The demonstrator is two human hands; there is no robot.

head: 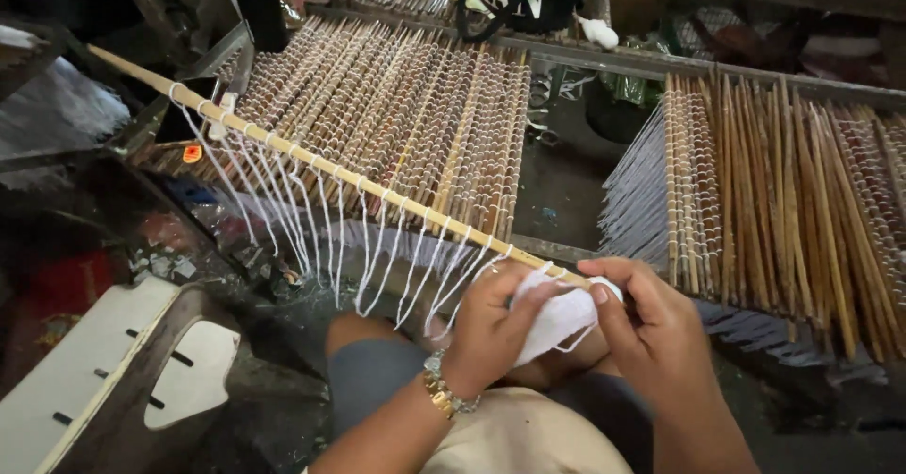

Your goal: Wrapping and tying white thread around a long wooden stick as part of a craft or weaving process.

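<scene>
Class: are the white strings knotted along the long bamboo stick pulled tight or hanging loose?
Hanging loose. The white strings dangle from the bamboo stick, ends free; both hands bunch more string at its near end.

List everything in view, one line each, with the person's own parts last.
long stick: one, pale wood, slanting from upper left down to the hands
white strings: many, looped along the long stick, hanging down
stick mat: one, brown and tan, top centre
stick bundle: one, tan with white threads, right
stool: one, white, lower left
bracelet: one, gold and silver, left wrist
left hand: grip pinching the white strings at the stick end
right hand: grip pinching the same strings
</scene>
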